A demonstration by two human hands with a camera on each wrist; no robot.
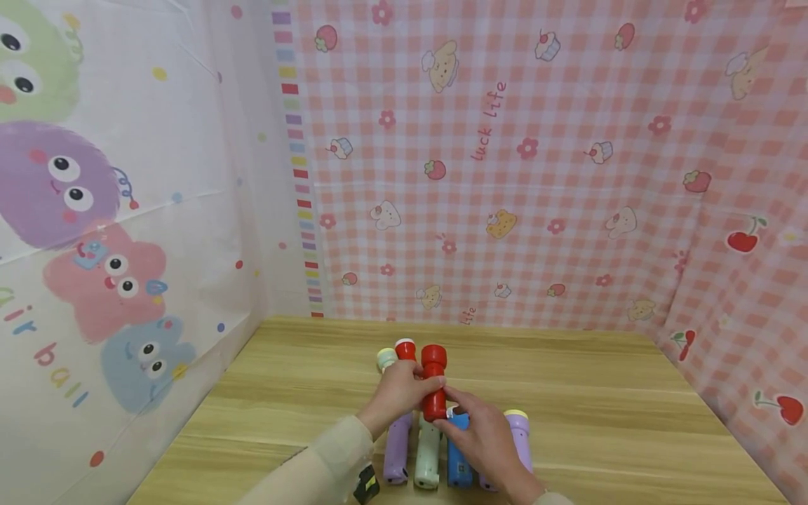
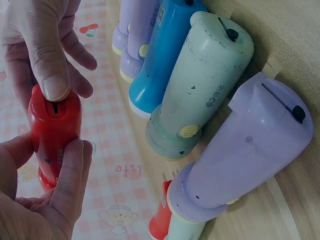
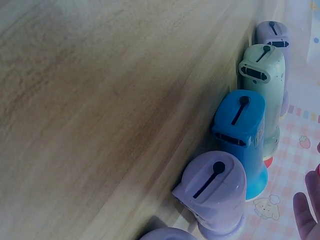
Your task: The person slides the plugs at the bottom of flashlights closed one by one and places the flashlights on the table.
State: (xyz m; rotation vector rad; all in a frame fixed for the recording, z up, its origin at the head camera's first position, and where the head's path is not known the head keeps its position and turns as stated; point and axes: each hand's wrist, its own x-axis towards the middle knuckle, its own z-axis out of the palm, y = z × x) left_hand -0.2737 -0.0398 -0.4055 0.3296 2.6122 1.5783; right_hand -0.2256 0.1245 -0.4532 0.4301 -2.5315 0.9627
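Both hands hold a red flashlight (image 1: pixel 434 382) above the row of flashlights, its wide head pointing away. My left hand (image 1: pixel 399 393) grips the body between thumb and fingers. At the near end, my right hand (image 1: pixel 485 433) pinches the tail; in the left wrist view its thumb lies beside the dark slot of the red flashlight (image 2: pixel 56 120). Below the hands lie a purple flashlight (image 1: pixel 398 449), a pale green flashlight (image 1: pixel 427 456) and a blue flashlight (image 1: pixel 459 459). More purple flashlights (image 1: pixel 520 438) lie at the right, partly hidden by the right hand.
Farther back, left of the held one, lie another red flashlight (image 1: pixel 406 349) and another pale green flashlight (image 1: pixel 386 358), partly covered by the left hand. The wooden table (image 1: pixel 587 393) meets a pink checked cloth (image 1: pixel 543 266) behind and a white cartoon cloth (image 1: pixel 208 210) at left.
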